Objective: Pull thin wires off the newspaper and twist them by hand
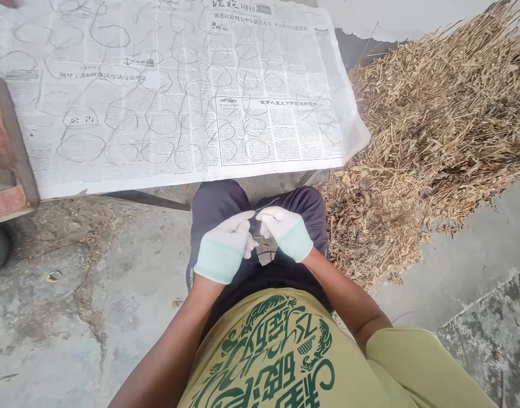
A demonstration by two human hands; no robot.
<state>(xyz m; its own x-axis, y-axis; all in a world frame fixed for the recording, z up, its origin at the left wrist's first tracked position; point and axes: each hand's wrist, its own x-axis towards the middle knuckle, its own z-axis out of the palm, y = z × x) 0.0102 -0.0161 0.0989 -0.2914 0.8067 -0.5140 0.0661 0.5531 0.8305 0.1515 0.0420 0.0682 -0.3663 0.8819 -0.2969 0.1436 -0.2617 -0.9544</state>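
Both my hands wear white gloves with pale mint cuffs and meet above my lap. My left hand (224, 246) has thumb and forefinger pinched together. Close beside it, my right hand (288, 231) pinches too. A thin wire-like strand (268, 204) runs between the fingertips, one end sticking up past the right hand. Lower down, another fine piece shows between the hands; whether it is the same strand I cannot tell. Ahead of my knees, many thin looped strands (128, 38) lie in rows on a newspaper sheet (166, 177).
The newspaper covers a low table with a metal leg (157, 199). A worn wooden stool or bench (19, 153) stands at the left edge. Dry stalks (438, 130) are heaped at the right. Under me is a stained concrete floor (132, 294).
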